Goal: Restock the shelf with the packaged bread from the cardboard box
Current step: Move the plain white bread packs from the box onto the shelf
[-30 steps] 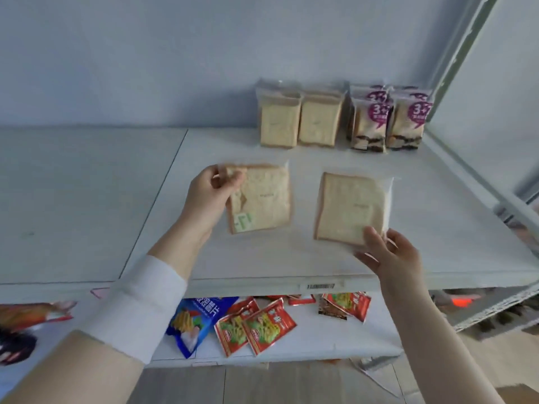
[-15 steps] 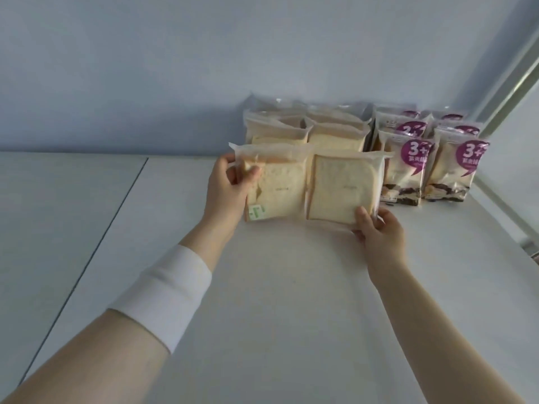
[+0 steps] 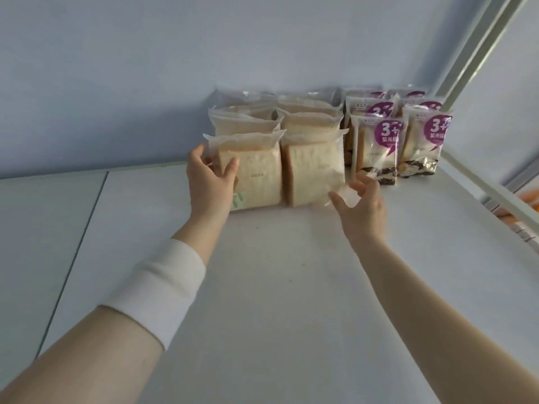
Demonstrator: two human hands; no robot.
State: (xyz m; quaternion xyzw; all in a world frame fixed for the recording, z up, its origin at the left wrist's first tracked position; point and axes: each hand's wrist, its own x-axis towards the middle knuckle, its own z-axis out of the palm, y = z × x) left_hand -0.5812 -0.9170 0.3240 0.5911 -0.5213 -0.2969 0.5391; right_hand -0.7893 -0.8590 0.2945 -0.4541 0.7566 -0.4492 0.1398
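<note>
Two clear packs of sliced white bread stand upright at the back of the white shelf [image 3: 277, 287], in front of rows of the same packs [image 3: 309, 118]. My left hand [image 3: 208, 185] grips the left pack [image 3: 256, 176] by its left edge, thumb across its front. The right pack [image 3: 315, 173] stands beside it, the two touching. My right hand [image 3: 363, 205] hovers just off the right pack's lower right corner with its fingers spread and nothing in them. The cardboard box is out of sight.
Purple-labelled bread packs [image 3: 376, 147] stand in rows to the right of the white bread, close to my right hand. A metal shelf upright [image 3: 481, 53] rises at the far right. A seam [image 3: 81, 237] divides the shelf boards on the left.
Both hands carried the two packs to the back of the shelf and stood them against the rows. My right hand has let go of its pack and opened.
</note>
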